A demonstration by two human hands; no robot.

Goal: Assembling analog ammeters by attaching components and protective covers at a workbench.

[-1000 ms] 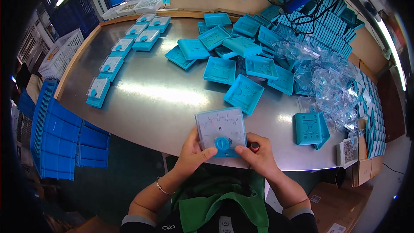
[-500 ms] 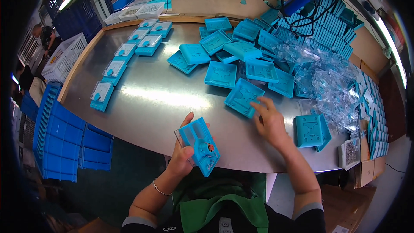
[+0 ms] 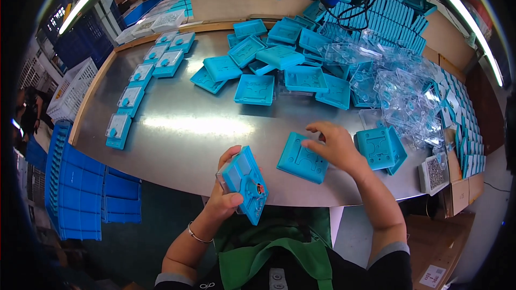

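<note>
In my left hand [image 3: 224, 190], closed around its edge, is a teal plastic housing [image 3: 245, 182] tilted up on its side. A clear cover shows along its left edge, and a small orange-red part sits inside near its right end. My right hand [image 3: 337, 149] is over a teal shell [image 3: 302, 164] lying on the metal table with its moulded underside up. Thumb and forefinger are apart above the shell's upper right part; whether the thumb touches it I cannot tell. Beside that hand, two more teal shells [image 3: 375, 147] lie stacked.
Loose teal shells [image 3: 254, 90] are heaped at the table's far middle, next to a pile of clear covers [image 3: 400, 102]. Covered teal units [image 3: 117, 129] line the left side. A white box of small metal parts [image 3: 433, 174] stands right. Blue crates [image 3: 75, 182] stand left.
One teal shell has come from the heap toward me and been turned underside up by my right hand. The left hand still holds its housing, now tilted more steeply. The view has shifted slightly.
</note>
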